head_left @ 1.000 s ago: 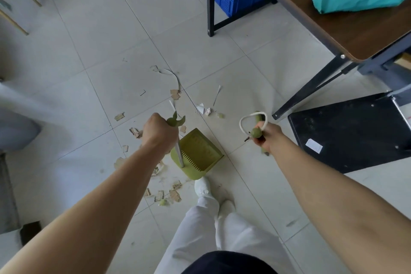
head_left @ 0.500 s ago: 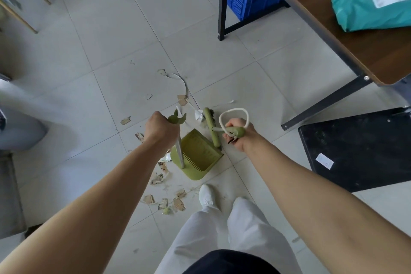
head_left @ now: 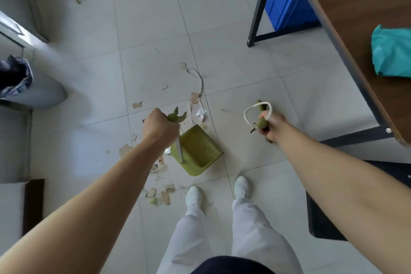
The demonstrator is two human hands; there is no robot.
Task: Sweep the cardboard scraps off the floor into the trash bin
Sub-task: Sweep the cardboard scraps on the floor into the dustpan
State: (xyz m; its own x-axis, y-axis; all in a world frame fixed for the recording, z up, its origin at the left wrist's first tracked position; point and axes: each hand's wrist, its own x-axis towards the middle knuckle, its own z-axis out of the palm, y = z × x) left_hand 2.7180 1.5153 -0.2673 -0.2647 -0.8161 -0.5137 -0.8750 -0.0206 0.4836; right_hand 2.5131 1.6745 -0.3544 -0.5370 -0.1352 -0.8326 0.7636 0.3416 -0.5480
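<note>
A green dustpan (head_left: pixel 198 153) stands on the tiled floor in front of my feet, its mouth facing up and away. My left hand (head_left: pixel 158 127) grips the top of its metal handle. My right hand (head_left: pixel 270 125) holds the green broom handle (head_left: pixel 260 115), which has a white loop cord; the broom head is mostly hidden behind the hand. Cardboard scraps (head_left: pixel 195 97) lie beyond the pan, with more scraps (head_left: pixel 160 194) to its left and near my left shoe. A grey trash bin (head_left: pixel 33 89) with a dark liner stands at the far left.
A wooden table (head_left: pixel 360 29) on black metal legs fills the right side, holding a teal bag (head_left: pixel 391 51). A blue crate (head_left: pixel 287 0) sits under it. A black panel (head_left: pixel 322 218) lies on the floor at right. Chair legs stand at top left.
My right hand has swung the broom out to the right, away from the dustpan mouth. The view has shifted, so the trash bin shows at left. The left hand stays on the dustpan handle.
</note>
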